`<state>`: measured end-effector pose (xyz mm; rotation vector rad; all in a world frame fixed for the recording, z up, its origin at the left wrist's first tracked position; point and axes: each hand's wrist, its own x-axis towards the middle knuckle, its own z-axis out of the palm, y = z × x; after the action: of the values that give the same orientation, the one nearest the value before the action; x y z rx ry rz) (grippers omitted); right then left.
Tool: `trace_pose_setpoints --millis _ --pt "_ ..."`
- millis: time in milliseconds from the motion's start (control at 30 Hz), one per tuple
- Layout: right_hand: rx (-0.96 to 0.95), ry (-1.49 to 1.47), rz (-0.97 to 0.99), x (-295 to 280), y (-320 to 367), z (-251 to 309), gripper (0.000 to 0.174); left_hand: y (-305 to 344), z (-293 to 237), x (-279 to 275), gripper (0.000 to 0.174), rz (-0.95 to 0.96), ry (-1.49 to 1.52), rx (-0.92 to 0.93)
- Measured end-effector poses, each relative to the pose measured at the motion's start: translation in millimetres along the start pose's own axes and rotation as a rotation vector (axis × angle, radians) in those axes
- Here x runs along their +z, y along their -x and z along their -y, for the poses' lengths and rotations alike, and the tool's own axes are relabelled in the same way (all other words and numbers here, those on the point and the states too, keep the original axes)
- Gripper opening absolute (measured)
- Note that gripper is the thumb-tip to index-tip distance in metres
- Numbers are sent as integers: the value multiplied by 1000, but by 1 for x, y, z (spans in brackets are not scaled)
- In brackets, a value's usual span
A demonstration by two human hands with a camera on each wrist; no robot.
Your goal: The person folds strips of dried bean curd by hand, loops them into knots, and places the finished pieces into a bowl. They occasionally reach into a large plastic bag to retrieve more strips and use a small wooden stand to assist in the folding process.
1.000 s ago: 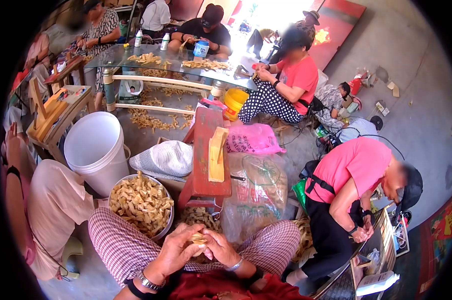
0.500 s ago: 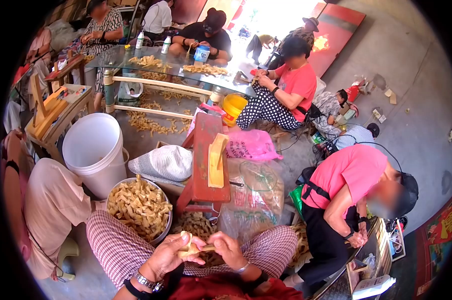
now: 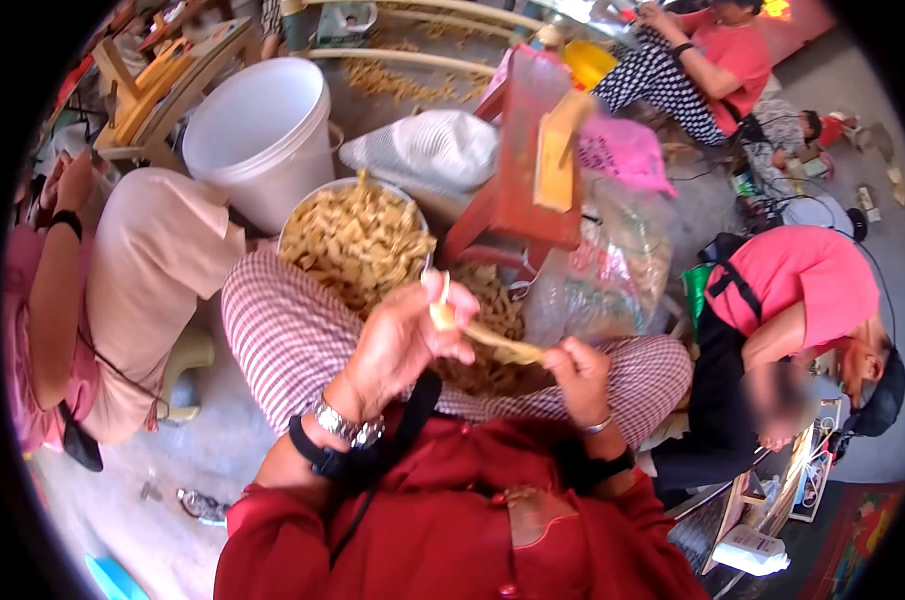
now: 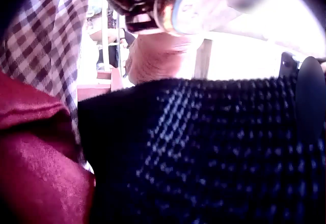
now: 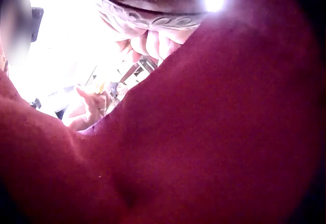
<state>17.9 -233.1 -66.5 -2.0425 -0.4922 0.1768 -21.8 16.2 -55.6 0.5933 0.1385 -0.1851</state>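
A pale yellow, twisted strip (image 3: 502, 345) stretches between the two hands above the lap in the head view. The left hand (image 3: 407, 335) pinches its wider, looped end between thumb and fingers. Curled fingers of the right hand (image 3: 580, 378) grip the other end. Beyond the left hand stands a round basin heaped with folded yellow pieces (image 3: 354, 240), and more pieces (image 3: 487, 300) lie in a heap behind the strip. The left wrist view is mostly dark cuff (image 4: 204, 147); in the right wrist view a red sleeve (image 5: 204, 132) covers much, with some fingers (image 5: 153, 43) showing.
A white bucket (image 3: 257, 125) and a grey-white sack (image 3: 422, 148) stand behind the basin. Right of them is a red bench (image 3: 527, 150) with a wooden block (image 3: 557, 160). Seated people are at left and right; a clear plastic bag (image 3: 612, 270) lies beyond the right knee.
The head view has tilted down, showing more of the red shirt. The hands have moved apart, with the strip now drawn out between them; earlier they were close together around it.
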Motion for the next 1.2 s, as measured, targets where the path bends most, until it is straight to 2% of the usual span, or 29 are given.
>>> trace_pose_setpoints --millis 67,167,267,367,467,600,733,833,933,1000,1100,1200 --pt "-45 19 -22 -4 1 -3 26 0 -7 -2 46 21 30 -28" --pt "49 -53 31 -4 -2 -4 26 -5 -8 0 46 59 -48 -40" --pt "145 -154 104 0 -4 -5 24 -9 -8 10 46 -7 -121 46" --pt "191 -267 180 7 -4 -2 21 -11 1 0 41 -153 -511 41" --pt "264 -314 277 13 -7 1 21 -8 1 -14 37 -165 -742 -43" --pt "301 -343 452 25 -15 10 28 -7 2 -8 38 -201 -978 7" --pt "341 -407 587 39 -28 24 31 -9 1 -9 25 -152 -851 6" --pt "292 -415 555 41 -31 24 24 -11 -1 -16 16 -140 -725 -33" --pt "299 -402 488 28 -32 32 32 -10 -10 -14 10 -17 -446 114" --pt "266 -378 470 14 -37 38 32 -15 -12 -14 9 -14 -409 142" --pt "71 -167 383 -5 -60 43 32 -40 -20 -1 6 -12 -386 169" --pt "-72 40 236 -31 -93 51 32 -77 -36 23 7 29 -522 189"
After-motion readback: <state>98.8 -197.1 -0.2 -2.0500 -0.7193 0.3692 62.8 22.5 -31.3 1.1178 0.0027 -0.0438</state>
